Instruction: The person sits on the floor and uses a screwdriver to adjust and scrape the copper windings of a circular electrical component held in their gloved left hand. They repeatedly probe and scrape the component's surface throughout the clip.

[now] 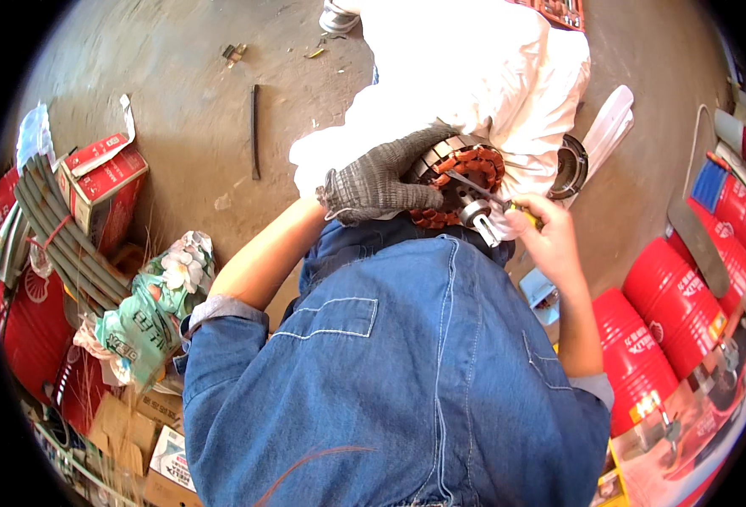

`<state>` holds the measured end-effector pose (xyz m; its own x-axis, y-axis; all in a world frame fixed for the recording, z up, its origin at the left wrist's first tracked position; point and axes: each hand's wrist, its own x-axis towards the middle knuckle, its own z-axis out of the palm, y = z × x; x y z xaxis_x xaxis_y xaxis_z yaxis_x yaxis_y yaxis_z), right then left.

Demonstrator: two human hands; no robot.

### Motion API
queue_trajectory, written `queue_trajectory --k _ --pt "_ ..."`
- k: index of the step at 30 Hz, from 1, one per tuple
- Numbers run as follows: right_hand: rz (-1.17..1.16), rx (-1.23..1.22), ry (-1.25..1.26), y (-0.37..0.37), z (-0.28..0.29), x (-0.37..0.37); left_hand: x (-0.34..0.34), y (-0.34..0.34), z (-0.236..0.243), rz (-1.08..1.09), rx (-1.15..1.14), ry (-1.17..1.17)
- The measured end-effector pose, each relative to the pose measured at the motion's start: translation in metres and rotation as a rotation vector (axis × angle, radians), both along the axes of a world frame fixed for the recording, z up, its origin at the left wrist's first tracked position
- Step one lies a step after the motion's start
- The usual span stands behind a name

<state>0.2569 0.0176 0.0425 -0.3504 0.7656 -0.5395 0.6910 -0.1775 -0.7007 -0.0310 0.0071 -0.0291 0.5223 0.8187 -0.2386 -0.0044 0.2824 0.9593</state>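
My left hand (377, 183), in a grey knit glove, grips the near-left side of a motor stator (442, 152) with orange-brown wire windings and metal segments round its rim. The thumb and fingers press against its edge. My bare right hand (543, 232) is closed round the yellow handle of a screwdriver (527, 213). Its thin metal shaft reaches left across the windings; whether the tip touches them I cannot tell. A silver metal shaft with a slotted end (480, 221) sticks out of the stator's middle toward me. Part of the stator is hidden by the glove.
White cloth (449, 68) spreads under and beyond the stator; a shoe (337, 17) shows past it. Right of the stator sits a dark ring-shaped part (571, 167). Red drums (673, 296) stand at right. A red box (106, 177) and coiled grey hose (60, 228) are left.
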Motion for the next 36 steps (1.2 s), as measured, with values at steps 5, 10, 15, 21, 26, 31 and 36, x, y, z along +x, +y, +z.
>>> queue_trajectory --k 5,10,15,21,26,31,36 --pt "-0.191 -0.374 0.303 -0.015 -0.028 0.021 -0.004 -0.001 -0.017 -0.039 -0.014 -0.087" --pt "-0.14 -0.411 0.322 -0.005 -0.028 0.013 -0.008 0.009 0.005 -0.112 0.019 0.002" --pt "0.037 -0.326 0.172 -0.001 -0.022 0.004 0.006 -0.007 -0.011 -0.067 -0.013 0.122" --pt "0.077 -0.198 -0.017 0.003 0.002 -0.021 0.012 -0.009 -0.009 0.013 0.022 0.161" --pt "0.107 -0.156 -0.148 0.004 0.029 -0.036 0.024 -0.019 -0.008 0.145 -0.059 0.156" --pt "0.331 0.0 -0.357 0.015 0.043 -0.041 0.028 -0.023 -0.006 0.183 -0.004 0.171" --pt "0.449 0.083 -0.443 0.03 0.054 -0.046 0.032 -0.022 -0.004 0.165 -0.072 0.211"
